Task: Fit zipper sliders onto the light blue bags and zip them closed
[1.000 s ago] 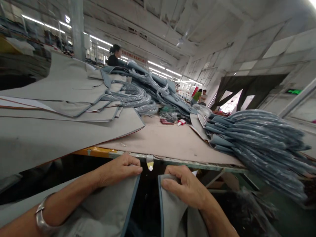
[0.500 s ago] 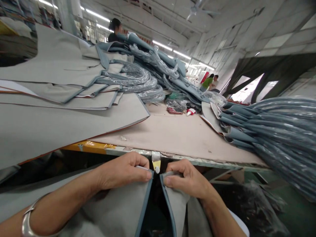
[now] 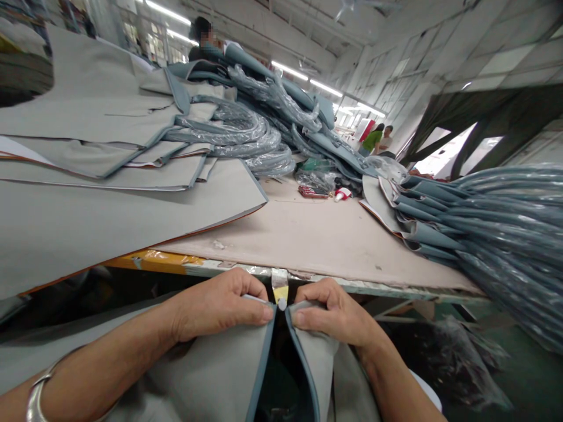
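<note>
My left hand (image 3: pixel 220 305) pinches the top corner of a grey fabric panel (image 3: pixel 211 375) with a blue-grey bound edge. My right hand (image 3: pixel 332 313) grips the facing corner of the other grey flap (image 3: pixel 316 366). Both corners meet just below the front edge of the table (image 3: pixel 308 240), either side of a small taped tab (image 3: pixel 280 287) with a white tip. A dark gap opens between the two bound edges below my hands. A metal bangle (image 3: pixel 35 398) circles my left wrist.
Large grey panels (image 3: pixel 88 217) are stacked at left. Plastic-wrapped blue-grey trim coils (image 3: pixel 237 138) pile up behind, and a heap of blue-grey strips (image 3: pixel 492 223) fills the right. Small items (image 3: pixel 325 192) lie mid-table. A person (image 3: pixel 202 41) stands beyond the pile; two more (image 3: pixel 378 140) are far off.
My hands have drawn the two fabric corners together up to the tab on the table edge; a second ago they were held clearly apart.
</note>
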A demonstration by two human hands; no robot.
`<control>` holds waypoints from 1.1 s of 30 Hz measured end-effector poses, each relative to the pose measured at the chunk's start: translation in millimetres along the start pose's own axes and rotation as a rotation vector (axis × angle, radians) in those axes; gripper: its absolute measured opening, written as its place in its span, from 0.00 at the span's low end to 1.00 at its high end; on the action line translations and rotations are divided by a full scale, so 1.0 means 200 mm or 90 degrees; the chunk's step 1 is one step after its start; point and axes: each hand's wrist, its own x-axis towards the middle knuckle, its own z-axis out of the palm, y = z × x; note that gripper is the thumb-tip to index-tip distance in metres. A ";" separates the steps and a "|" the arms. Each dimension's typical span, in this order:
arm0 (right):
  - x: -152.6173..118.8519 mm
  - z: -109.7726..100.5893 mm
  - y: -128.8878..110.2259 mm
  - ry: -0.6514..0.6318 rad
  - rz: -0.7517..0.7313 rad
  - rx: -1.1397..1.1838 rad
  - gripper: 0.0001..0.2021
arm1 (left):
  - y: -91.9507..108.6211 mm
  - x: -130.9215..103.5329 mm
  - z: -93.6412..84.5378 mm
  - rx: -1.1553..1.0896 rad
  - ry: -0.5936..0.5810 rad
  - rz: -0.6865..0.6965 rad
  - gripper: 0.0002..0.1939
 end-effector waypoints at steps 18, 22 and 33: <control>0.00 0.00 0.02 0.002 -0.004 -0.001 0.18 | -0.01 0.01 0.02 -0.002 -0.001 0.002 0.19; 0.01 0.01 0.01 0.001 0.003 0.010 0.20 | 0.00 0.01 0.01 0.020 0.010 0.004 0.19; 0.02 0.01 0.02 0.013 -0.016 0.023 0.22 | 0.02 0.02 0.03 -0.024 0.027 -0.018 0.16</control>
